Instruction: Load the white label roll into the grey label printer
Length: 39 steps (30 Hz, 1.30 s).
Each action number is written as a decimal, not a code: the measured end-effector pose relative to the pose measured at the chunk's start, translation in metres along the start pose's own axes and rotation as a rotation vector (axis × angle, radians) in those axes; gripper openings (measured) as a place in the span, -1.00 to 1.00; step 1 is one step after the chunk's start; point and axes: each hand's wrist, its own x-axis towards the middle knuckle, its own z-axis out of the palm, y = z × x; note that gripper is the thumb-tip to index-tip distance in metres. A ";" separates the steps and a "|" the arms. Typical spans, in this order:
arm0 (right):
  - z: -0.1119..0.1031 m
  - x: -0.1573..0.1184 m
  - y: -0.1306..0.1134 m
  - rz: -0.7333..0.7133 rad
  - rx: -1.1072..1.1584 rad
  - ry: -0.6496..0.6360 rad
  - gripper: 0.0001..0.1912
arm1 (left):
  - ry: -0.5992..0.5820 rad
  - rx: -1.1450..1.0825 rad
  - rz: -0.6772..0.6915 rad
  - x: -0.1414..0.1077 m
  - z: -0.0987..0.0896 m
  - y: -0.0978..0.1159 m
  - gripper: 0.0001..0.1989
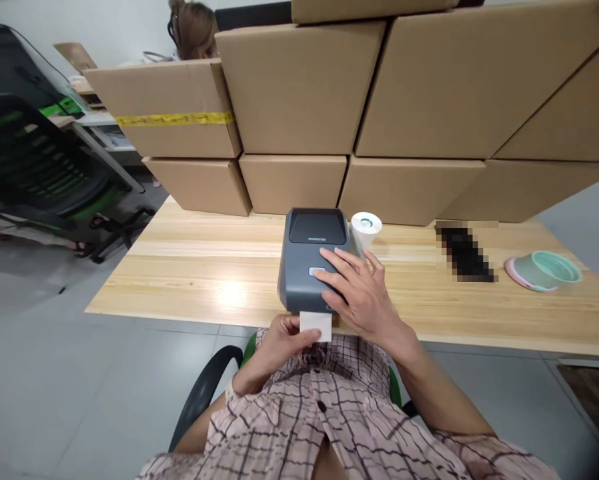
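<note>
A dark grey label printer stands near the front edge of the wooden table. From its front hangs a white label, pinched between the thumb and fingers of my left hand. Spread over the printer's top is my right hand, with a fingertip at the pale button and the other fingers resting on the lid. Just behind my right hand, beside the printer, a white paper roll stands upright.
Stacked cardboard boxes line the table's back edge. On the right of the table are a blurred black object and a green bowl. An office chair is at left; a person's head shows behind the boxes.
</note>
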 end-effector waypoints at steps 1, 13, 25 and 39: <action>0.000 0.002 -0.001 -0.010 -0.023 0.008 -0.67 | 0.009 0.006 0.019 0.003 0.000 0.000 -0.58; -0.002 -0.034 0.019 0.244 0.356 0.134 -0.26 | 0.679 0.166 0.663 0.011 -0.032 0.024 -0.65; -0.030 0.069 0.043 0.244 0.368 0.313 -0.33 | 0.342 0.204 0.561 0.114 -0.051 0.085 -0.20; -0.009 0.113 0.036 0.005 -0.138 -0.464 -0.61 | 0.170 0.105 0.486 0.134 -0.056 0.068 0.04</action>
